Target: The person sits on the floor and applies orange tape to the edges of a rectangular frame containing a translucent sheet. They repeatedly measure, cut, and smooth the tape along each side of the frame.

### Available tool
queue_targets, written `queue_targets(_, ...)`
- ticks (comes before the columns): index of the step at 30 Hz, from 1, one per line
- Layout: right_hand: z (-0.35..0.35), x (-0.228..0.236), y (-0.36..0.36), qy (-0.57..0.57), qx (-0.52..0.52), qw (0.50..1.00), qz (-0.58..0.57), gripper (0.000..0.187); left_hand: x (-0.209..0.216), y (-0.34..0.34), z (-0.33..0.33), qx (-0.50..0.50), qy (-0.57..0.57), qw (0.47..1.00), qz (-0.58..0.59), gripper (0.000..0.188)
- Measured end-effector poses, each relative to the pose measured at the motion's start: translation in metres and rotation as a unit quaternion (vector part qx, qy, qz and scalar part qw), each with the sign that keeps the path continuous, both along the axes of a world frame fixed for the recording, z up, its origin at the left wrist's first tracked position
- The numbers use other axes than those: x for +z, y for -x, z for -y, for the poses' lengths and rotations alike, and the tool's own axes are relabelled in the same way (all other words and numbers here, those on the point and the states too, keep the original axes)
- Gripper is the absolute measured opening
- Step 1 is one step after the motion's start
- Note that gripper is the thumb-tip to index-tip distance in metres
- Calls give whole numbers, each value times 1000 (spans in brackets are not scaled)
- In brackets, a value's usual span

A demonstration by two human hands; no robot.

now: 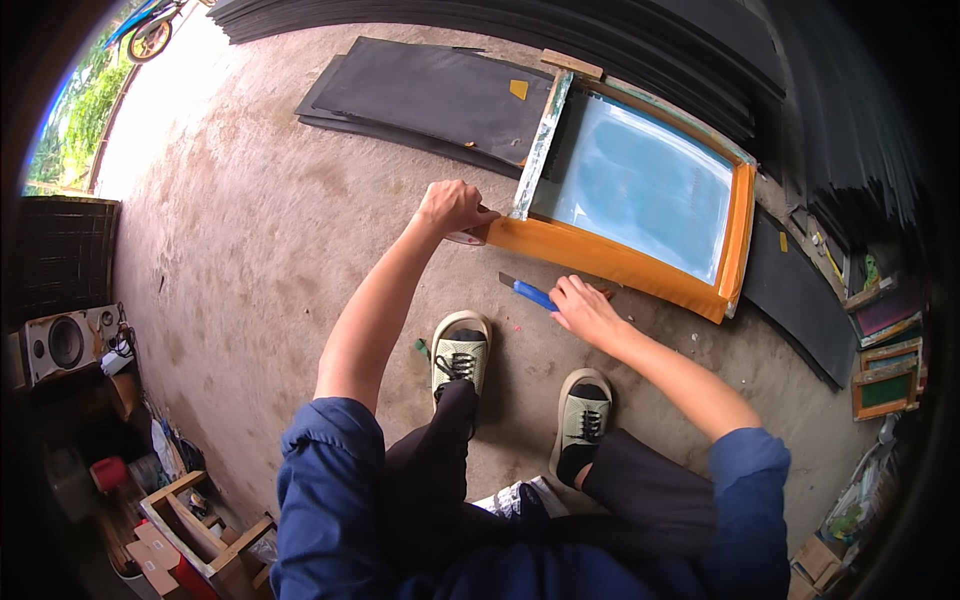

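A screen-printing frame (742, 215) with a blue-tinted mesh (645, 190) lies tilted in front of me, orange tape covering its near and right sides. My left hand (455, 208) is closed at the frame's near left corner, on a roll of tape (466, 238) mostly hidden under the fingers. From there an orange strip of tape (590, 252) runs along the near side. Lower down, my right hand (588, 305) grips a blue utility knife (534, 294). Its blade is out, pointing up and left, apart from the tape.
Black sheets (420, 100) lie under and left of the frame, with another black sheet (800, 295) to its right. Tall stacks of black sheets (560, 45) line the back. Smaller frames (887, 385) lean at right. A speaker (68, 342) and a wooden stool-like frame (205, 530) stand left.
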State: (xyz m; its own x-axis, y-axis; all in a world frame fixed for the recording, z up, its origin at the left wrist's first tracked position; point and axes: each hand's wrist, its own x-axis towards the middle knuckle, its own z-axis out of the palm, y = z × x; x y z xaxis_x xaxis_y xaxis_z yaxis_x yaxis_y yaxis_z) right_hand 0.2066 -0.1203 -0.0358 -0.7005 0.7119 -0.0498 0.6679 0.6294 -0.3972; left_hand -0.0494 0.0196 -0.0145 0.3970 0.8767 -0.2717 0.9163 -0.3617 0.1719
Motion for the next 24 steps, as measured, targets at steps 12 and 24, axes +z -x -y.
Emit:
queue_targets(12,18,-79,64,-76,-174,976,110,29,-14,8,1,-38,-41,998,33,54)
queue_targets(24,-6,22,127,163,-471,860,-105,26,-22,11,1,-61,-77,995,34,59)
